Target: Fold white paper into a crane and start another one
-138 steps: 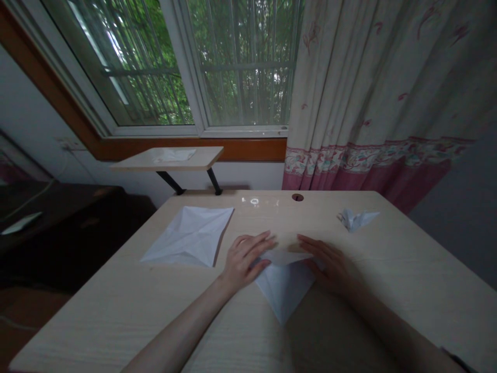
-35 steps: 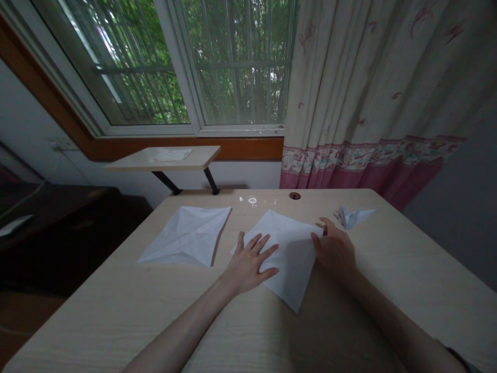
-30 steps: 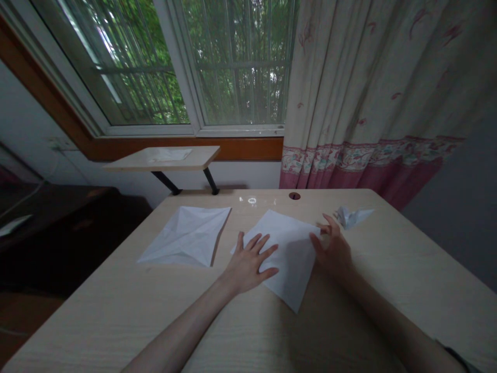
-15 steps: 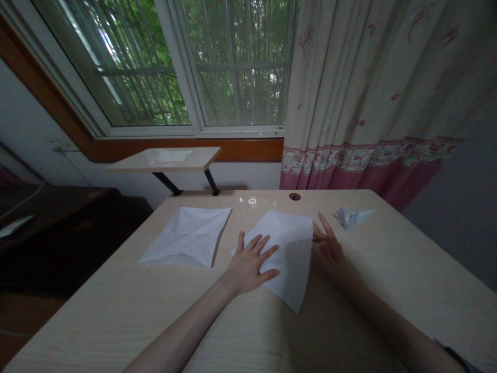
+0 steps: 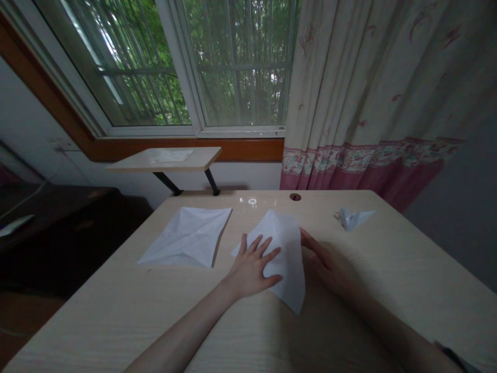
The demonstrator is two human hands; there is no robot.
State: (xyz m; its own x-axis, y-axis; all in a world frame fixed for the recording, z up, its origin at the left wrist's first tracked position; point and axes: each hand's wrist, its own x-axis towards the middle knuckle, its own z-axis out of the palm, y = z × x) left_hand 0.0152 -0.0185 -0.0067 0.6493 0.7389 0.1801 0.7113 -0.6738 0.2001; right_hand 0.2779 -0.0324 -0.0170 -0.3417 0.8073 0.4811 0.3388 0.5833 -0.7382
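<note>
My left hand lies with spread fingers on a white sheet of paper, pressing its left part against the table. The sheet's right side is lifted and bends to the left. My right hand is at that raised edge, with its fingers close together and their tips partly hidden behind the paper. To the left lies another white sheet, flat and marked with creases. A small folded paper shape with a pointed end sits to the right, beyond my right hand.
The pale wooden table has a round cable hole near its back edge. A raised shelf at the back left carries some white paper. Behind are a window and a patterned curtain.
My right hand has moved left and its fingers have drawn together at the paper's edge. The sheet's right side has come up and leftward. My left hand has barely shifted.
</note>
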